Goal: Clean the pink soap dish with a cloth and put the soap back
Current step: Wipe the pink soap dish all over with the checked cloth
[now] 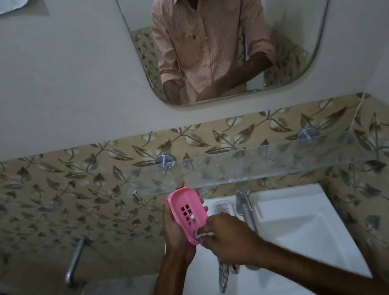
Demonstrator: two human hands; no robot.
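My left hand point(175, 231) holds the pink soap dish point(189, 213) tilted up over the left edge of the sink, its slotted inside facing me. My right hand point(226, 239) is closed on a patterned grey cloth point(224, 273) and presses a bunched part of it against the dish's lower end. The rest of the cloth hangs below my right wrist into the basin. A soap bar point(222, 208) lies on the sink ledge just left of the tap.
The white sink point(303, 227) lies below my hands, with a chrome tap point(245, 206) at its back. A glass shelf point(281, 158) juts from the tiled wall above it. A metal wall tap point(74, 262) sticks out on the left. A mirror point(226, 27) hangs above.
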